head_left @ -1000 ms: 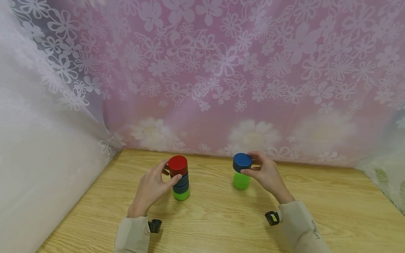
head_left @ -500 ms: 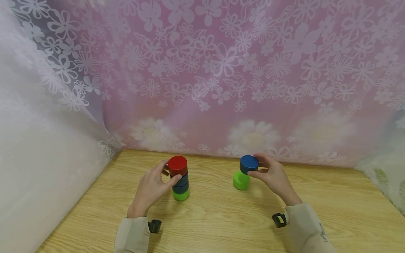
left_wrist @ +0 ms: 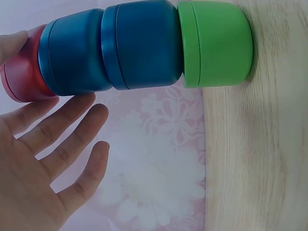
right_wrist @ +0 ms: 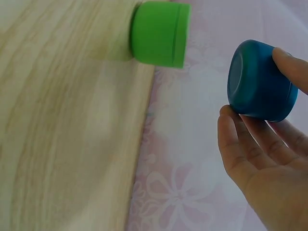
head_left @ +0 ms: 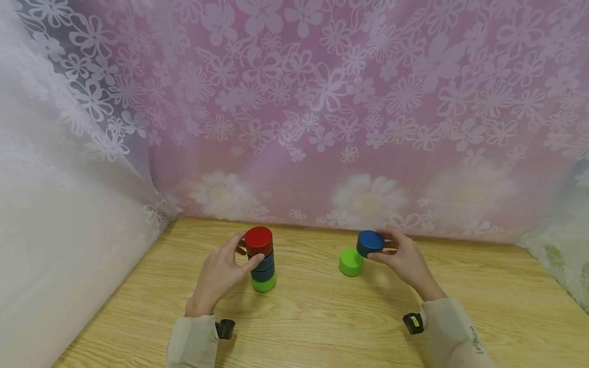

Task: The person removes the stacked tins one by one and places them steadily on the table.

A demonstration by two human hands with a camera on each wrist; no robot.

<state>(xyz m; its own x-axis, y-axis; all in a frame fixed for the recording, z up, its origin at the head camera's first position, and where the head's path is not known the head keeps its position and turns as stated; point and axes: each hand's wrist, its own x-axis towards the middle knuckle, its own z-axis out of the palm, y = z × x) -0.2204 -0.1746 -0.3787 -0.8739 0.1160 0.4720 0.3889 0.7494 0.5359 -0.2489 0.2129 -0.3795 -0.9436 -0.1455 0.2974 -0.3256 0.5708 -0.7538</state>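
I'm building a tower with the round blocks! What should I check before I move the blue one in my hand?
1. Blue block held firmly: ok. The right hand pinches it between thumb and fingers, lifted off the table.
2. Blue block clear of the single green block: ok. The right wrist view shows a gap between them.
3. Tower steadied: ok. The left hand holds the red block on top.
4. Tower straight: not ok. The left wrist view shows the layers slightly offset and leaning.
5. Top of the tower free for another block: ok. The red block's flat face is uncovered.
6. Table space around the tower: ok. Bare wood there.
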